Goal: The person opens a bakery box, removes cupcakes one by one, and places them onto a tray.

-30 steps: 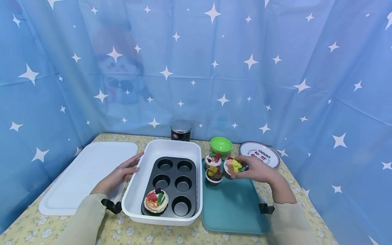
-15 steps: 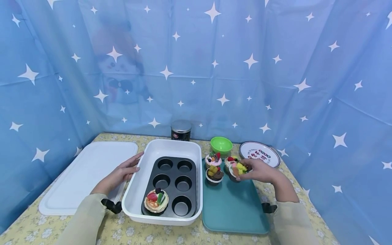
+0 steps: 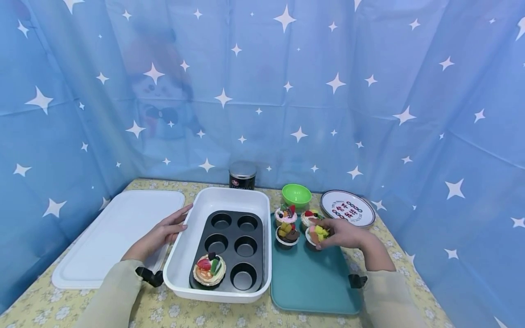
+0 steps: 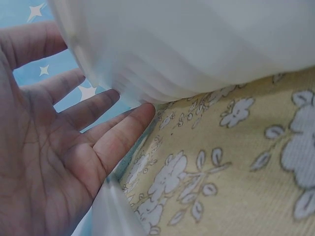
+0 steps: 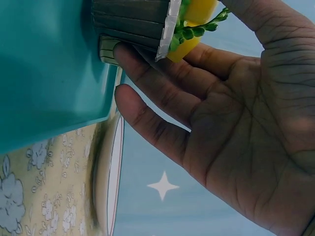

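Observation:
In the head view my right hand [image 3: 343,234] grips a fruit-topped cupcake [image 3: 315,235] from its right side. The right wrist view shows that cupcake's dark pleated cup [image 5: 130,22] with its base right at the teal tray [image 3: 313,282], fingers alongside. Next to it on the tray are a chocolate cupcake [image 3: 287,236], a pink-cream cupcake [image 3: 285,216] and a berry-topped cupcake [image 3: 306,221]. My left hand [image 3: 164,230] touches the outer left wall of a white bin [image 3: 176,269], fingers fairly straight. Inside the bin lies a black muffin pan [image 3: 230,255]; a fruit cupcake [image 3: 209,269] fills its front-left cup.
A white lid [image 3: 119,232] lies flat left of the bin. Toward the back are a dark tin [image 3: 242,176], a green bowl [image 3: 296,195] and a printed plate [image 3: 347,208]. A starry blue curtain [image 3: 262,91] hangs behind and along the sides.
The right hand has shifted the fruit-topped cupcake right, then slightly nearer, leaving it in front of the berry-topped one on the tray. The left hand has stayed put.

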{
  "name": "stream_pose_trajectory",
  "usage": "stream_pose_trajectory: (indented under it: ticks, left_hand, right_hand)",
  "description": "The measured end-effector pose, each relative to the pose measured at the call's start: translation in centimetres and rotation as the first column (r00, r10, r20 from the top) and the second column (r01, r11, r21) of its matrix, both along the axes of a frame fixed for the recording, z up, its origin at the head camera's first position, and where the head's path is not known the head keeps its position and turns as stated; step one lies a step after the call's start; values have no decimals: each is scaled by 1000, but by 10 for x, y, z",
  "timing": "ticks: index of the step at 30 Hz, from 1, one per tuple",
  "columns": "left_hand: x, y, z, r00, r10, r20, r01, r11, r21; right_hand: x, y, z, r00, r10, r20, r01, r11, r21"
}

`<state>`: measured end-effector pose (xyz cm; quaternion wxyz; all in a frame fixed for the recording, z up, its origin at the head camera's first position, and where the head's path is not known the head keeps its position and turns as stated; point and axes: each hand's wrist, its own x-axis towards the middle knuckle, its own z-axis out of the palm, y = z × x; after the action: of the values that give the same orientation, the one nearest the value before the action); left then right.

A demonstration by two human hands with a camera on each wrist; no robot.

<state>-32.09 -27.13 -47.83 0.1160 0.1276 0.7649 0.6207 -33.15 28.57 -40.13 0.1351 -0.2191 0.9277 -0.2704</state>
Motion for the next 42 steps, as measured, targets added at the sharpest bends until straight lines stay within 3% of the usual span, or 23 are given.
stream_pose_trajectory:
  ticks: [12, 42]
  left_hand:
    - [-1, -1, 0, 1000, -10, -7, 10, 1000, 1]
    - [0, -2, -2, 999, -24, -21, 24, 1000, 3]
  right_hand:
    - [4, -5, 0, 996, -21, 88, 18, 999, 28]
    - [5, -3, -1, 989, 30, 142, -28, 1000, -11]
